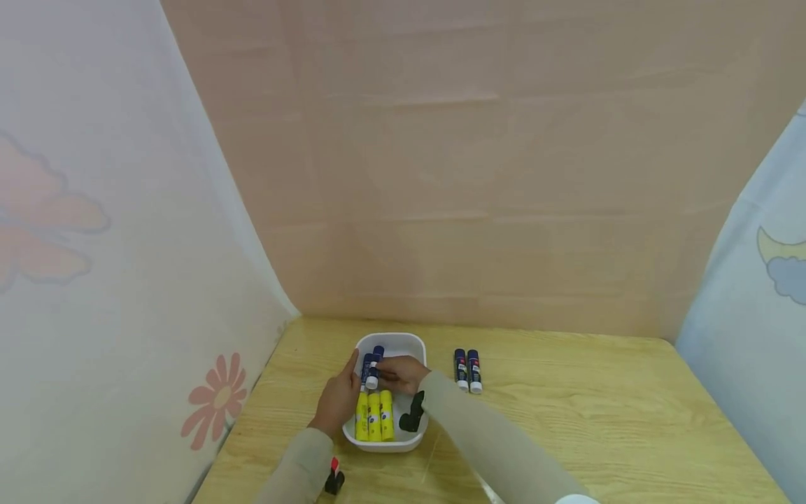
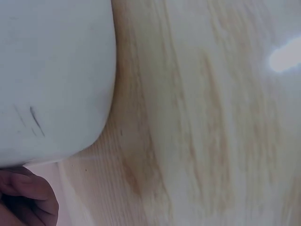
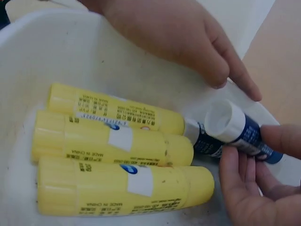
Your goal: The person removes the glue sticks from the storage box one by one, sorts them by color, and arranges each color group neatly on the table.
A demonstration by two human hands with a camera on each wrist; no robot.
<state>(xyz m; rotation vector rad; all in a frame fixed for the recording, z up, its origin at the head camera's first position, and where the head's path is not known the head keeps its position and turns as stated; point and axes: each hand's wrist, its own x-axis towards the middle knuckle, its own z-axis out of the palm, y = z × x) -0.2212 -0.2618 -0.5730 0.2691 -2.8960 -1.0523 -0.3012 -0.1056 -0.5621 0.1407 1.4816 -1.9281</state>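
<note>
In the head view a white plastic tub (image 1: 411, 339) stands on the table. My left hand (image 1: 338, 400) grips its left wall; the left wrist view shows curled fingers (image 2: 35, 193) at the tub's outer side. Inside the tub, my right hand (image 1: 403, 374) pinches a dark blue glue stick (image 3: 251, 134) with a white end, tilted between thumb and fingers. A second blue glue stick (image 3: 203, 141) lies below it, partly hidden. Several sticks share the tub: three yellow glue sticks (image 3: 113, 143) lie side by side at its near end.
Right of the tub, two blue glue sticks (image 1: 467, 371) lie side by side on the wooden table (image 1: 579, 420). A beige sheet (image 1: 478, 168) hangs behind the table, and a patterned white sheet (image 1: 157, 245) hangs along the left.
</note>
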